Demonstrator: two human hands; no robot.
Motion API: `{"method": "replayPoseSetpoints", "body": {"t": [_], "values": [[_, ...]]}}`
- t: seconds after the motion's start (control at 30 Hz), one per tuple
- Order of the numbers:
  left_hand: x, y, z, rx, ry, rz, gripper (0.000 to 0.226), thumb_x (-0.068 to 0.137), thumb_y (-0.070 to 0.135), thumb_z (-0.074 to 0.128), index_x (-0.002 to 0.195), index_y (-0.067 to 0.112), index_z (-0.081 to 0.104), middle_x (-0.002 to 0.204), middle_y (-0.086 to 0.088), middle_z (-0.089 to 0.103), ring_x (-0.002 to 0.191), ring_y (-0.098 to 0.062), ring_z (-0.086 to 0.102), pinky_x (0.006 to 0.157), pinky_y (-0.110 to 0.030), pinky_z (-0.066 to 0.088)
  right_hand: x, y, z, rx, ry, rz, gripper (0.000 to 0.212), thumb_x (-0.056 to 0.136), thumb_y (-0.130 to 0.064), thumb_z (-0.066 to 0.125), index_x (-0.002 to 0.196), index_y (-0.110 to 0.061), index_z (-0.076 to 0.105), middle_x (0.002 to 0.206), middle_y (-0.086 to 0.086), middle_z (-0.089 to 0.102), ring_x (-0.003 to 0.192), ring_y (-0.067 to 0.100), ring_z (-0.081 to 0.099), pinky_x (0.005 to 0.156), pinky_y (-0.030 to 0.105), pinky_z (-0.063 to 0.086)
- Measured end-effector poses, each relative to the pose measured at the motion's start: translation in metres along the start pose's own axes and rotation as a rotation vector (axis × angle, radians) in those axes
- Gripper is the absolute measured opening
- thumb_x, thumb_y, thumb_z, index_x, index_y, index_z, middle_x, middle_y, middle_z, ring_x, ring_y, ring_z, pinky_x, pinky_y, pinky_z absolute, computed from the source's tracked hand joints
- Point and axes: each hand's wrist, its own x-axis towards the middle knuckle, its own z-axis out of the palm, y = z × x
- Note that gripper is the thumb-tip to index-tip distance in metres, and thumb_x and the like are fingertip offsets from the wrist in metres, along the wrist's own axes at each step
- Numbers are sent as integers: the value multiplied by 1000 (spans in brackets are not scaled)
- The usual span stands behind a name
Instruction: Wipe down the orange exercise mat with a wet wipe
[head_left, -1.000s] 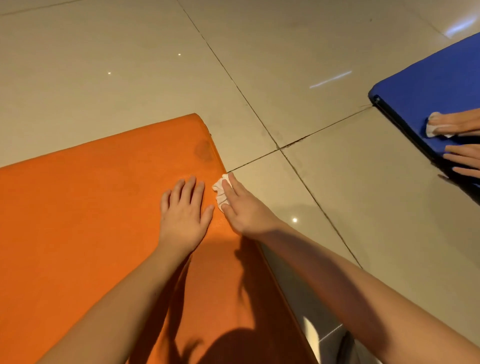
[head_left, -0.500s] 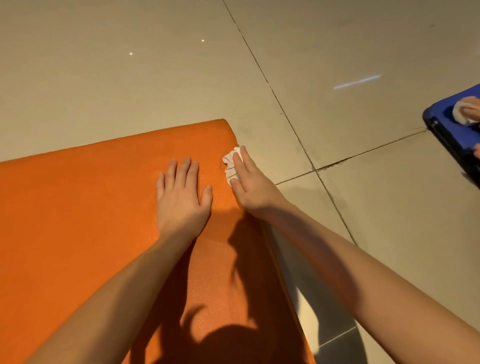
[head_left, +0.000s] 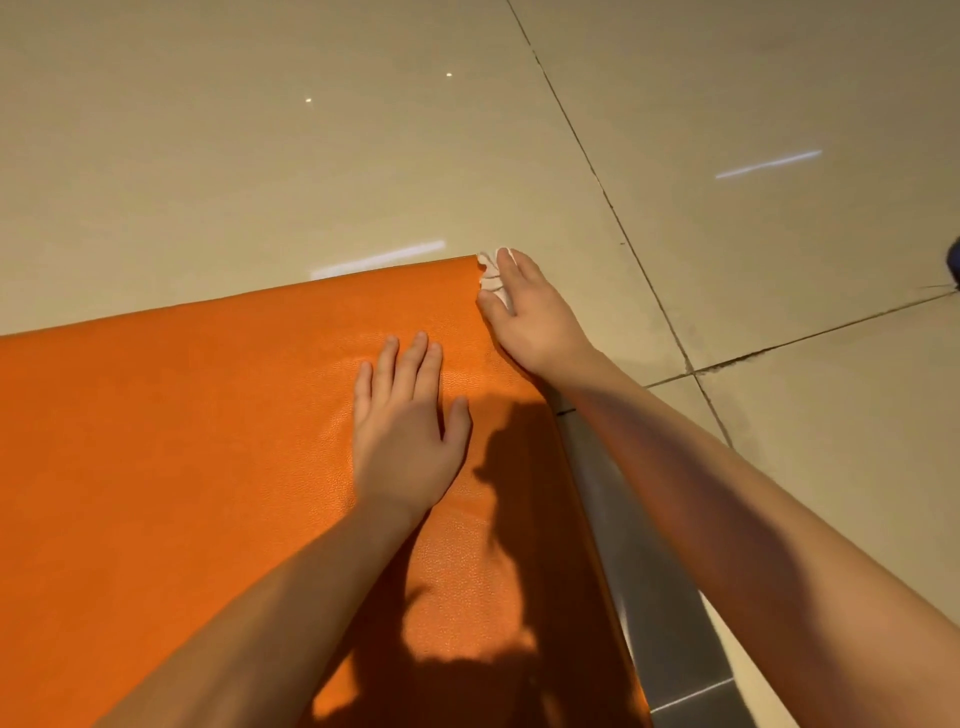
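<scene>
Orange mat (head_left: 182, 441) bears flat left hand (head_left: 405, 441); right hand (head_left: 530, 312) presses wipe (head_left: 491, 278) onto its far corner.

The left hand (head_left: 405, 436) lies flat on the orange mat (head_left: 182, 441). Just beyond it, the right hand (head_left: 530, 317) presses a crumpled white wipe (head_left: 489, 278) onto the mat's far corner; beige floor tiles (head_left: 260, 156) lie past both.

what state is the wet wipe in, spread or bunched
Bunched: the wet wipe shows crumpled folds under the right hand at the far corner of the orange mat.
</scene>
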Motion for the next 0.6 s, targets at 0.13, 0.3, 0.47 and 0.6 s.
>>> {"method": "replayPoseSetpoints", "body": {"t": [0.13, 0.3, 0.47, 0.6], "values": [[-1, 1, -3, 0, -2, -3, 62, 96, 46, 31, 149, 16, 38, 158, 2, 31, 150, -19, 12, 121, -37, -2, -29, 4, 4, 34, 55, 18, 51, 102, -27, 38, 149, -8, 28, 157, 8, 24, 144, 18, 21, 112, 20, 13], [-1, 3, -4, 1, -2, -7, 62, 96, 46, 30, 150, 16, 37, 158, 3, 30, 150, -18, 12, 122, -36, -3, -28, 13, 2, -45, 93, -27, 44, 102, -15, 37, 145, -5, 36, 153, 13, 31, 141, 25, 29, 112, 23, 17], [-2, 3, -3, -8, -2, -5, 61, 96, 45, 31, 149, 15, 38, 158, 2, 30, 150, -19, 12, 121, -36, -3, 1, 4, 0, 22, 163, -23, 36, 97, -5, 43, 131, 1, 53, 140, 19, 49, 128, 32, 47, 105, 34, 35], [-3, 3, -4, -12, 0, -8, 60, 96, 44, 32, 149, 15, 39, 158, 2, 31, 150, -19, 12, 122, -37, -1, -32, 7, 0, 43, 203, 12, 33, 95, -8, 52, 127, -4, 60, 137, 15, 52, 128, 28, 49, 107, 31, 35]]}}
